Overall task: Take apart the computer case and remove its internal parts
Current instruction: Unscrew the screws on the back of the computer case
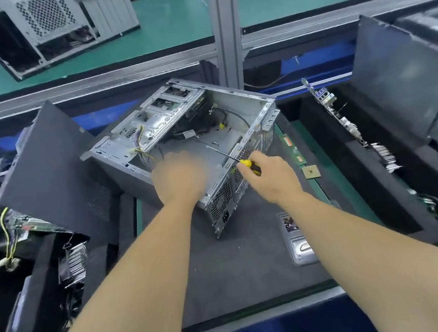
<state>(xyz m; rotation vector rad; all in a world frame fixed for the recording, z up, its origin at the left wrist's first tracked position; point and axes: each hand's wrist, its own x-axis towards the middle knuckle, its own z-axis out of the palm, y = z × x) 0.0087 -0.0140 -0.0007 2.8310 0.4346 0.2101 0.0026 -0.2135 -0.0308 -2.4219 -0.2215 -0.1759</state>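
- Head view: the computer case (188, 145) lies on its side on a dark mat (237, 264) in the middle of the workbench, with its open side facing up and turned at an angle to the person.
- Inside the case I see the bare metal floor, black cables (232, 115) near the far wall and a bundle of coloured wires (144, 150) at the left inner edge.
- The left hand (180, 176) is blurred; it is over the near left part of the open case, close to the coloured wires. Whether it holds something or is relaxed, I cannot tell.
- The right hand (270, 176) is at the near right rim of the case and grips a screwdriver (235, 160) by its yellow and black handle. The thin shaft points up and left, into the case interior.
- Both forearms come from the bottom edge, so the case is directly in front of the hands.
- On the mat right of the case lie a small square chip (311, 172) and, nearer to the person, a metal part (298, 239).
- Black trays (388, 181) with removed parts stand on both sides.
- A second case (49, 26) stands on the green shelf behind.
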